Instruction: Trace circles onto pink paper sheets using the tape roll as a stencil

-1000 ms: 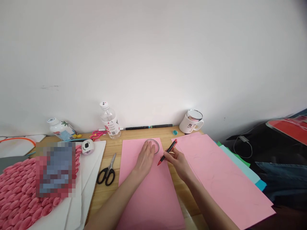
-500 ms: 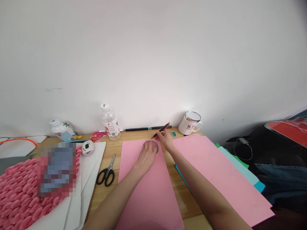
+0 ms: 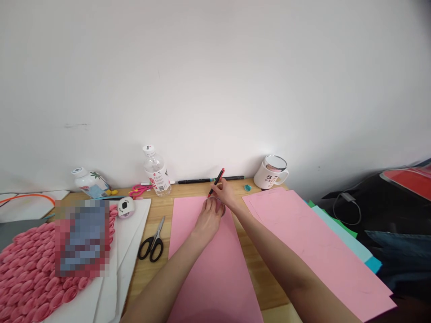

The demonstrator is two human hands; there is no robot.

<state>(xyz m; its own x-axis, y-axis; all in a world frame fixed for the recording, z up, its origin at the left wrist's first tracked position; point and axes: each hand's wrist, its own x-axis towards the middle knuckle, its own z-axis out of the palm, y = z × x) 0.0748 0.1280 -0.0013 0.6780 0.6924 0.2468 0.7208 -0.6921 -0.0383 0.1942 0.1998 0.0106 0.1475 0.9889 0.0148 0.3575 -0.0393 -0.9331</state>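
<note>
My left hand [image 3: 209, 217] presses flat on a small clear round lid [image 3: 220, 207] at the far end of a pink paper sheet [image 3: 212, 269] on the wooden desk [image 3: 158, 273]. My right hand [image 3: 225, 194] is closed on a red pen [image 3: 216, 181], its tip touching the paper at the lid's far edge. The lid is mostly hidden under my fingers.
Black scissors [image 3: 152, 244] lie left of the sheet. A plastic bottle [image 3: 156, 172], a black marker [image 3: 208, 180], a white mug [image 3: 272, 173] and a small teal cap [image 3: 248, 187] stand along the wall. Stacked pink, green and blue sheets [image 3: 316, 251] lie right; pink paper rosettes [image 3: 30, 269] on white boards left.
My right hand carried the red pen from the right side of the lid round to its far edge. My left hand stayed on the lid.
</note>
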